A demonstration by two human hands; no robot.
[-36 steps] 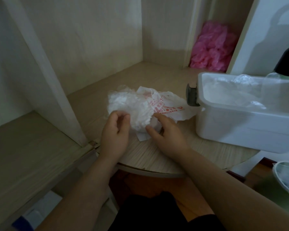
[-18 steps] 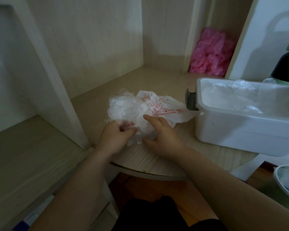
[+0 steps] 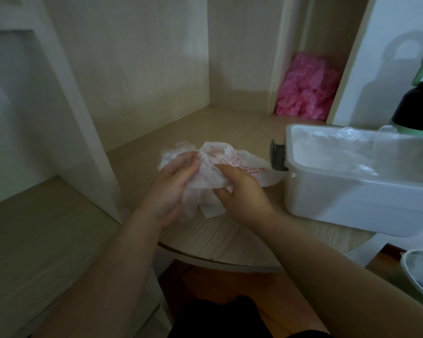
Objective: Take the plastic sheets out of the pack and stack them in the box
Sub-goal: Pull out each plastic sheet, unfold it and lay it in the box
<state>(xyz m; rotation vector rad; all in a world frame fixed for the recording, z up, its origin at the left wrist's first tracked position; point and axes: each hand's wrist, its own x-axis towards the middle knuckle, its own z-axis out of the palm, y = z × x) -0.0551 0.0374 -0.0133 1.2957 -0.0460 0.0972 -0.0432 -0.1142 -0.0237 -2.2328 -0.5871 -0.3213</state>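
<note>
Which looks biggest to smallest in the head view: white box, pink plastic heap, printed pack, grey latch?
1. White box
2. Printed pack
3. Pink plastic heap, though it lies farther back, so its true size is unsure
4. Grey latch

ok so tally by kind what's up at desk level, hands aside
white box: 1
printed pack: 1
bunches of plastic sheets: 2, one held over the desk, one lying in the box
pink plastic bundle: 1
dark bottle: 1
total: 6
</note>
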